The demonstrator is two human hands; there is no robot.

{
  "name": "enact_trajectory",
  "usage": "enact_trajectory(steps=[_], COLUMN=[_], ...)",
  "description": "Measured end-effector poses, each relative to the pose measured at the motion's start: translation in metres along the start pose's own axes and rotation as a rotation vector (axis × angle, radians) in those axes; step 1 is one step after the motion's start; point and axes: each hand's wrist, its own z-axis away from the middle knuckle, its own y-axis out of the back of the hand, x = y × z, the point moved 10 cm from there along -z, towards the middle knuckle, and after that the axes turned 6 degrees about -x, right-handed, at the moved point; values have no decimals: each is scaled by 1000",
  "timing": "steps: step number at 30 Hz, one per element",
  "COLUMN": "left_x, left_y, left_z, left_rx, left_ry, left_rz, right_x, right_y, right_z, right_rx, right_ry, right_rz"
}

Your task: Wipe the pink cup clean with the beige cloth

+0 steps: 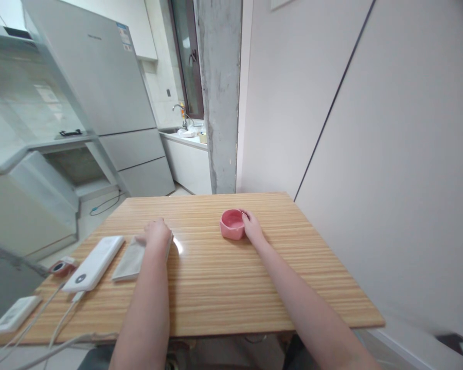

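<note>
While my right hand [251, 226] curls against the far right side of the pink bowl [232, 224], fingers on its rim at about three o'clock, my left hand [157, 234] lies flat and closed down on the near end of a grey folded cloth [133, 259]. The two hands are well apart, each busy with its own thing. The bowl stands upright on the table [224, 288], just past the middle toward twelve o'clock, and looks empty as far as I can see. To handle it well, I judge I should get my thumb over the near rim before lifting, since a touch on one side alone would only push it along the smooth wood. The cloth I would keep pinned with a flat palm so it does not slide. At nine o'clock from the cloth lies a white power bank [94, 263] with cables [54, 308] trailing off the near edge, and I would keep my left forearm clear of those.
</note>
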Motion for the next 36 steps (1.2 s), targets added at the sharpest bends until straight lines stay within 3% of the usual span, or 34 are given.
enact_trajectory(steps=[1,3,8,12,14,19,22,24,26,29,32,36], left_x=[-3,12,92,135,137,106,100,109,123,141,154,165], left_y=[-8,-20,-41,-59,-62,-46,-37,-36,-35,-31,-31,-33], left_z=[-2,-1,32,66,72,53,49,57,74,99,113,118], left_rx=[-35,-68,-91,-188,-179,-87,-164,-317,-509,-727,-774,-741], left_ry=[6,-89,-513,-766,-781,-533,-533,-638,-751,-782,-764,-781], left_rz=[-10,-11,26,59,-3,-174,-178,-46,196,563,761,964], right_x=[0,0,4,3,1,2,1,-12,-42,-94,-119,-117], right_y=[0,0,-1,0,0,-2,-1,3,7,-4,-31,-39], right_z=[0,0,-1,0,0,0,1,3,10,29,49,56], right_rx=[3,3,2,6,-1,-11,-9,13,26,-106,-386,-474], right_ry=[0,-1,-11,-9,-4,-13,-38,-15,105,304,303,201], right_rz=[8,18,-7,-14,-16,-30,-7,46,110,109,117,306])
